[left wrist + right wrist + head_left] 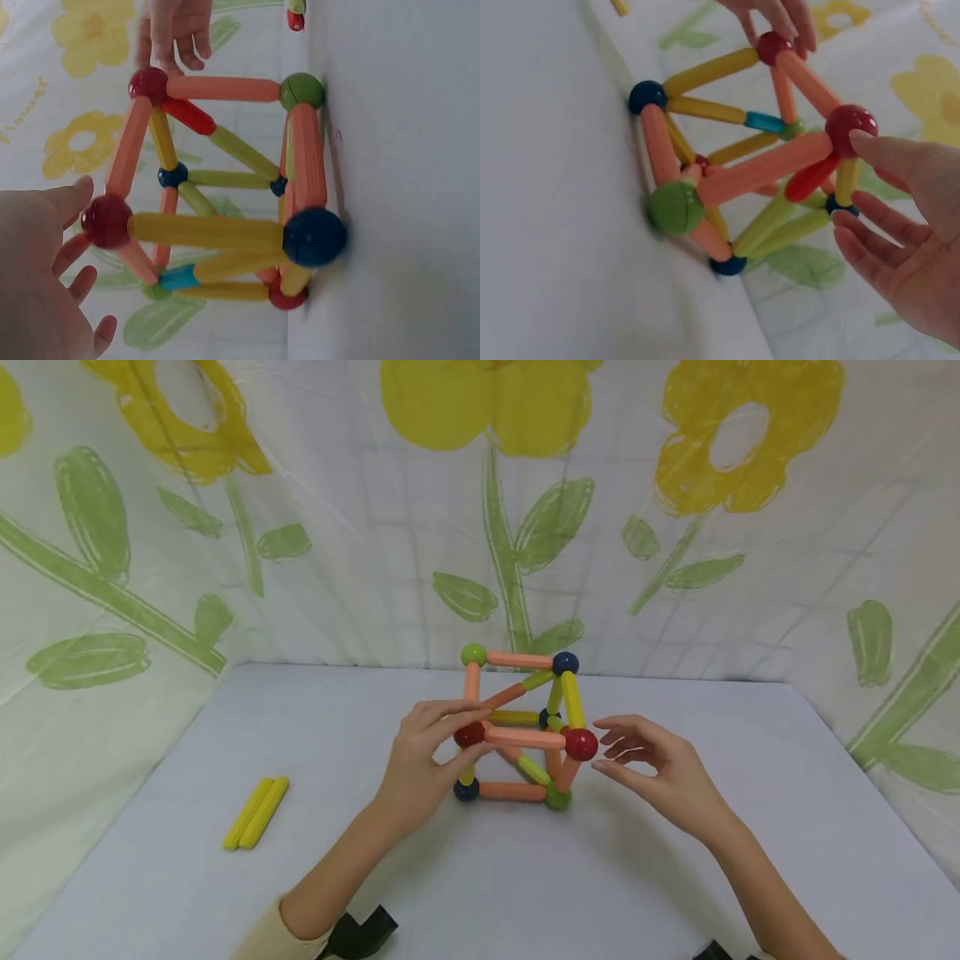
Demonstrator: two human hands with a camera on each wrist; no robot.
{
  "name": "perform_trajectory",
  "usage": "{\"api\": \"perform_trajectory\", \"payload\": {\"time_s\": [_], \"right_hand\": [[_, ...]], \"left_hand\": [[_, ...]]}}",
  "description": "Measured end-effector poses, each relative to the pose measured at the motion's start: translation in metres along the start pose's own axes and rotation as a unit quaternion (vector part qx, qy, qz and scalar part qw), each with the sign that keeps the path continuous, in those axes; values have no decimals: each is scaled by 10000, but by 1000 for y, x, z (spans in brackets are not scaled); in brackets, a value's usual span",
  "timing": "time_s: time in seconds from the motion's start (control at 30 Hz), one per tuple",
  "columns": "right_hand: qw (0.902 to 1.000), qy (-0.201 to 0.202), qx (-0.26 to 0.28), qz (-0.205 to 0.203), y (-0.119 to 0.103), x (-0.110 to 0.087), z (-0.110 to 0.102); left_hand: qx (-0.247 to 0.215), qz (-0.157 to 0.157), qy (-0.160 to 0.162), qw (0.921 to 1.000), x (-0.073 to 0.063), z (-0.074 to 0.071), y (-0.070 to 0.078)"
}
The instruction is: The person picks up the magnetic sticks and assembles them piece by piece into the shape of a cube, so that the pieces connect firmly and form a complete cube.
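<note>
A cube-like frame of coloured magnetic sticks and balls stands on the table. My left hand holds the near upper-left red ball between thumb and fingers. My right hand is beside the near upper-right red ball, fingers loosely bent and spread. In the right wrist view its thumb overlaps that ball, while the other fingers stand apart from it. An orange stick joins the two red balls. Below are a dark blue ball and a green ball. Diagonal sticks cross the frame's sides.
Two yellow sticks lie side by side on the white table, left of the frame. Behind the table hangs a pale cloth with painted yellow flowers and green leaves.
</note>
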State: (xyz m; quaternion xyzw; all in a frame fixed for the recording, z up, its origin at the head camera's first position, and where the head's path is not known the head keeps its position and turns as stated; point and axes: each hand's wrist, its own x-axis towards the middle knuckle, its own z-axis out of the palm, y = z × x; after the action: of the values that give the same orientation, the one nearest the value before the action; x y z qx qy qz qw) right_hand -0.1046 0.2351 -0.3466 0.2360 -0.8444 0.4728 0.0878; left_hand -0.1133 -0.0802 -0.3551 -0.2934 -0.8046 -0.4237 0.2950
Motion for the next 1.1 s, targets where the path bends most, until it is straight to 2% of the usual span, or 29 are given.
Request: {"api": "perform_trajectory", "payload": {"time_s": [0.17,0.27,0.37,0.47,0.63,0.73,0.83,0.87,0.93,1.1], "right_hand": [[9992,120,-322,185,10,-11,-14],[9983,195,-503,225,19,-19,-24],[9972,264,-637,273,31,-28,-33],[9957,300,-795,364,44,-38,-41],[9917,218,-1135,569,68,-53,-54],[9883,90,-1297,794,80,-59,-60],[9834,-126,-1436,1100,88,-63,-64],[9818,-206,-1474,1182,90,-64,-64],[9783,-384,-1500,1379,94,-65,-65],[9717,-641,-1508,1699,97,-64,-64]], "left_hand": [[408,-578,398,9967,-23,-38,-18],[531,-1049,628,9911,-40,-63,-29],[805,-1626,772,9804,-58,-88,-41],[1220,-2270,740,9634,-76,-113,-54],[1721,-3312,361,9270,-102,-147,-73],[1843,-3915,-157,9014,-112,-161,-81],[1804,-4319,-780,8802,-116,-170,-88],[1781,-4393,-916,8757,-116,-172,-90],[1685,-4468,-1081,8719,-117,-173,-92],[1490,-4457,-1055,8764,-117,-171,-94]]}}
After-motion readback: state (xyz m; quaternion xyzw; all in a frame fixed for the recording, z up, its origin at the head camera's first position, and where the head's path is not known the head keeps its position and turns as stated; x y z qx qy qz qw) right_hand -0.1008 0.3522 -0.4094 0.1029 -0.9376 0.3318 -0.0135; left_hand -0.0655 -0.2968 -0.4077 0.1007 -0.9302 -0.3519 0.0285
